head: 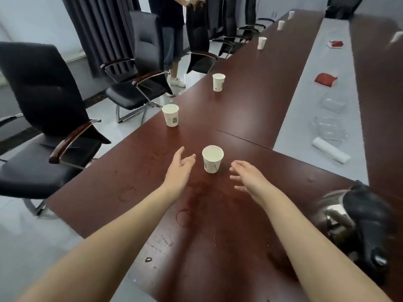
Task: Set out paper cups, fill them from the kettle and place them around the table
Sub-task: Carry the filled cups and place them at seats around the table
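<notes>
The kettle (357,225) sits blurred at the lower right of the frame on the counter (250,101), and neither hand touches it. Past it, the left grip (178,168) and right grip (250,177), both bare hands, are open with loose fingers. They flank the nearest cup (212,159) at the frame's centre, close to it but holding nothing.

The step looks like taking up this cup. How full it is cannot be told, so it is best treated as full. Close the fingers lightly round the middle of the wall, since thin paper buckles, and lift it level, mindful of the wet rings (183,217) at lower centre.

The counter is long, dark red wood running to the upper right. Along its left edge a second cup (171,115), a third cup (218,82) and smaller ones beyond stand well apart, with black chairs (43,118) alongside. A pale grey strip (316,105) on the right carries a white roll (331,150), glass dishes (329,127) and red things (325,79). At the top a person (172,40) stands by dark curtains (104,29).
</notes>
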The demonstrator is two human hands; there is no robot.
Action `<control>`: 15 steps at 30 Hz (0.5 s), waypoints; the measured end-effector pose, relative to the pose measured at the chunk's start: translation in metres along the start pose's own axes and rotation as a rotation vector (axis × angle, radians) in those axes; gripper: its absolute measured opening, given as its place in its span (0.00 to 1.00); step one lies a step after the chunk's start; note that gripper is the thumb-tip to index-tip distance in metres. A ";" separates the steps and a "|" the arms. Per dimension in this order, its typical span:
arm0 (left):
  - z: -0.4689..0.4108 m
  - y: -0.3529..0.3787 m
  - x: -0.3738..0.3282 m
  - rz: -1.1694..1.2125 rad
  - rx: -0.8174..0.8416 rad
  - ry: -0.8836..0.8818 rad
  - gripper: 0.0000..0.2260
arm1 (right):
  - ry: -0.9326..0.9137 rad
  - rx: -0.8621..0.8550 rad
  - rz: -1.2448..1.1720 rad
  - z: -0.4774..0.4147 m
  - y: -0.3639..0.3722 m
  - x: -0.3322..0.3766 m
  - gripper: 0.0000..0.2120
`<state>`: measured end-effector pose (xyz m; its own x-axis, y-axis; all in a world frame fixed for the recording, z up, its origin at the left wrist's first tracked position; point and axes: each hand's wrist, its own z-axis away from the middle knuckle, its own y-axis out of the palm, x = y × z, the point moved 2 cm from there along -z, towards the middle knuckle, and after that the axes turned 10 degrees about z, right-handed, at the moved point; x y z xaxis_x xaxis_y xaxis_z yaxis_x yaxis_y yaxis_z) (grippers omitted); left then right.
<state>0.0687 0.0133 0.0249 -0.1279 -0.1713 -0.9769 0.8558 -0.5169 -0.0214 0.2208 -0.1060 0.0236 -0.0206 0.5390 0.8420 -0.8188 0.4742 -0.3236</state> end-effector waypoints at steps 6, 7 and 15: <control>-0.073 0.007 0.014 -0.021 0.131 -0.057 0.25 | 0.092 -0.094 -0.054 -0.060 0.017 0.011 0.19; -0.086 0.010 0.018 -0.023 0.156 -0.076 0.25 | 0.112 -0.123 -0.049 -0.072 0.020 0.011 0.19; -0.132 0.029 0.060 -0.024 0.320 -0.127 0.23 | 0.127 -0.231 -0.028 -0.117 0.049 -0.002 0.23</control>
<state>0.1520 0.0990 -0.0625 -0.2248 -0.2488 -0.9421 0.6535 -0.7557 0.0436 0.2482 -0.0023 -0.0449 0.0845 0.5996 0.7958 -0.6654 0.6285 -0.4029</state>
